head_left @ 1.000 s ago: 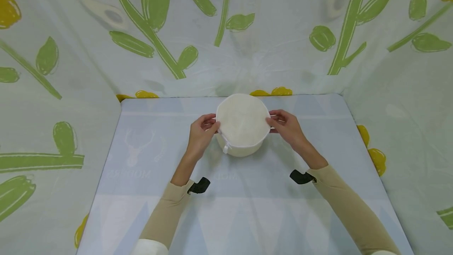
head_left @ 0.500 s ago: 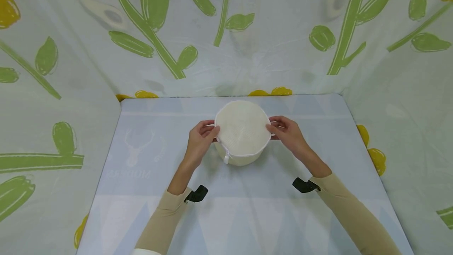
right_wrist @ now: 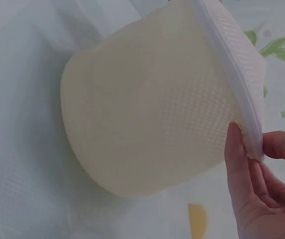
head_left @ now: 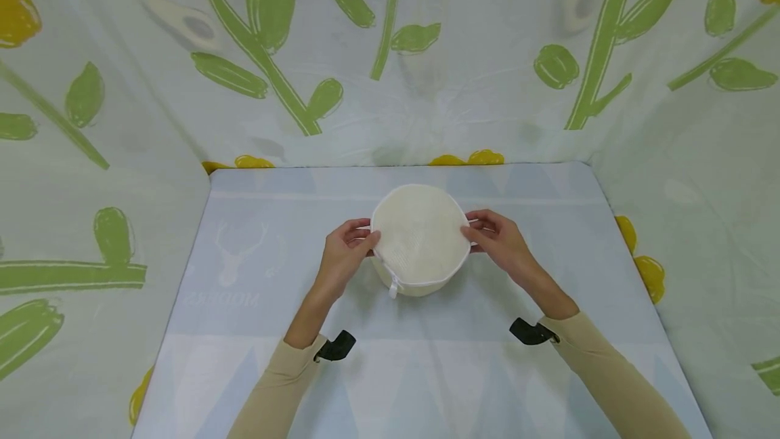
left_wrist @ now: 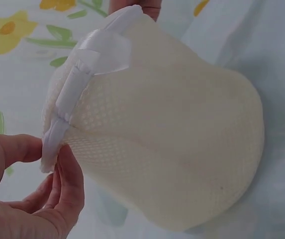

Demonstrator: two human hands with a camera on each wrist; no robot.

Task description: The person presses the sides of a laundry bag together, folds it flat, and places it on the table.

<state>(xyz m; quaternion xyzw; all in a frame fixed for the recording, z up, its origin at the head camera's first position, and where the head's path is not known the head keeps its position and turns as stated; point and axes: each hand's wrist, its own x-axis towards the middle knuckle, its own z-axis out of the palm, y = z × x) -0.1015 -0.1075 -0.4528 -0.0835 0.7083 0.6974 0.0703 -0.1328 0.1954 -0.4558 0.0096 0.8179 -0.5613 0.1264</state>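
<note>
A round cream mesh pouch (head_left: 419, 239) with a white zip band sits between my two hands over the middle of the pale blue table (head_left: 244, 330). My left hand (head_left: 350, 242) pinches its left rim; in the left wrist view thumb and fingers (left_wrist: 65, 184) clamp the white rim band of the pouch (left_wrist: 172, 139). My right hand (head_left: 492, 236) pinches the right rim, and in the right wrist view its fingers (right_wrist: 239, 164) grip the white edge of the pouch (right_wrist: 147, 119). A white zip pull (head_left: 394, 286) hangs at the front left.
Cloth printed with green stems and yellow flowers (head_left: 390, 53) walls in the table at the back and on both sides. A black wrist camera mount sits on each forearm (head_left: 335, 346) (head_left: 531, 332). Faint printed lettering (head_left: 222, 299) marks the tablecloth at the left.
Both hands have drawn the pouch toward me along the table, a little lower in view. The grips on both rims are unchanged.
</note>
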